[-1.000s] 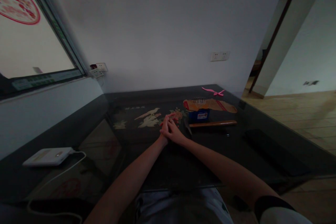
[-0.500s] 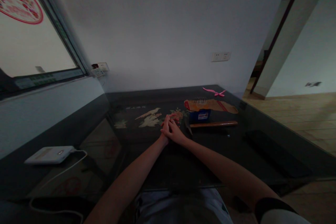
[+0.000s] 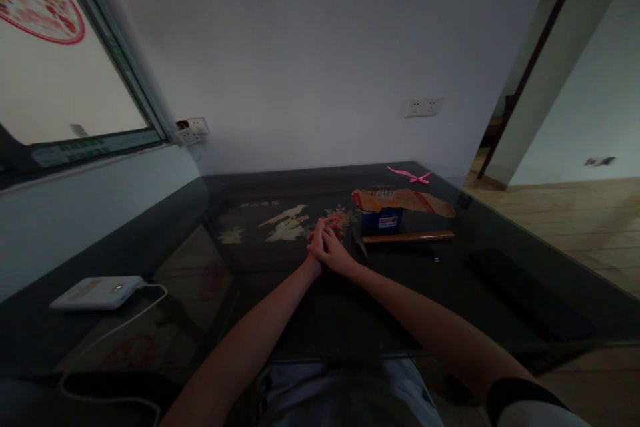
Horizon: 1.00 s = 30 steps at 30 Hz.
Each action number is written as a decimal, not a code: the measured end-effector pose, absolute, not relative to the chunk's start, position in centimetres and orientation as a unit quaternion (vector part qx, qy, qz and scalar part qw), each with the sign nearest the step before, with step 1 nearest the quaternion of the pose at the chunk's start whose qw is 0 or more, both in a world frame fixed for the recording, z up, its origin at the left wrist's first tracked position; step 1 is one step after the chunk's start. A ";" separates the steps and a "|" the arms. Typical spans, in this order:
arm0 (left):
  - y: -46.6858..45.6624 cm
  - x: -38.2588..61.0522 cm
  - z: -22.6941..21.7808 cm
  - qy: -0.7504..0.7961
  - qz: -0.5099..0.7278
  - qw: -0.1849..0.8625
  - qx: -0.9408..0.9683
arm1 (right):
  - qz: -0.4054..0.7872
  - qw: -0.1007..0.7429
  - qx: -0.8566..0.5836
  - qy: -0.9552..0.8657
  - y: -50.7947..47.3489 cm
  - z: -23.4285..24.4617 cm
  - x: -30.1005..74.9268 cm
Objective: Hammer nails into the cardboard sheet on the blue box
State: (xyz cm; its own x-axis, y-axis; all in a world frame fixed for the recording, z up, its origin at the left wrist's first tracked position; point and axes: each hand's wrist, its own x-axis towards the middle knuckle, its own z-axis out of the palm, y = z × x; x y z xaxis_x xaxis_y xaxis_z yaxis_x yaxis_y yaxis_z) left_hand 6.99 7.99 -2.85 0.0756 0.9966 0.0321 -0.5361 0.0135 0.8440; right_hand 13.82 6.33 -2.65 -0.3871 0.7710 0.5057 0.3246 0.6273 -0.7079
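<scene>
My left hand (image 3: 315, 243) and my right hand (image 3: 332, 248) are clasped together on the dark glossy table (image 3: 280, 327), fingers interlaced, and I see no object in them. Just right of them lies a hammer (image 3: 407, 237), its wooden handle pointing right and its dark head close to my right hand. Behind the hammer stands a blue box (image 3: 381, 221) with a label. A torn piece of brown cardboard (image 3: 405, 201) rests on top of the box, and several nails (image 3: 381, 191) stand upright at its far side.
At the left a white power bank (image 3: 95, 293) lies with a white cable (image 3: 115, 328) running to the front edge. A pink ribbon (image 3: 414, 178) is at the far right corner. A long black object (image 3: 530, 293) lies at the right. The wall with sockets (image 3: 423, 107) borders the back.
The view has shifted very slightly. My hands stay clasped in the same place, and nothing on the table has moved.
</scene>
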 end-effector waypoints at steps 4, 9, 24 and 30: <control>8.1 7.0 -2.8 0.329 0.593 0.631 0.378 | 0.258 0.427 -0.342 -0.796 6.3 -2.7 13.8; 8.2 7.0 -2.8 0.334 0.584 0.633 0.383 | 0.253 0.430 -0.340 -0.797 6.4 -2.8 13.9; 8.2 7.0 -2.9 0.331 0.589 0.633 0.378 | 0.260 0.430 -0.343 -0.794 6.3 -2.6 13.9; 8.1 6.9 -2.7 0.344 0.581 0.632 0.379 | 0.268 0.427 -0.346 -0.792 6.3 -2.6 13.9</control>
State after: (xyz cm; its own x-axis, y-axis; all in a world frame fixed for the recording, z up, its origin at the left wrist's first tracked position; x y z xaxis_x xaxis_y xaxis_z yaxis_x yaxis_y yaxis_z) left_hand 6.88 8.06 -2.66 0.0867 0.9962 0.0057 -0.4739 0.0363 0.8798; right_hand 13.89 6.29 -2.65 -0.3971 0.7756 0.4907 0.3188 0.6179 -0.7187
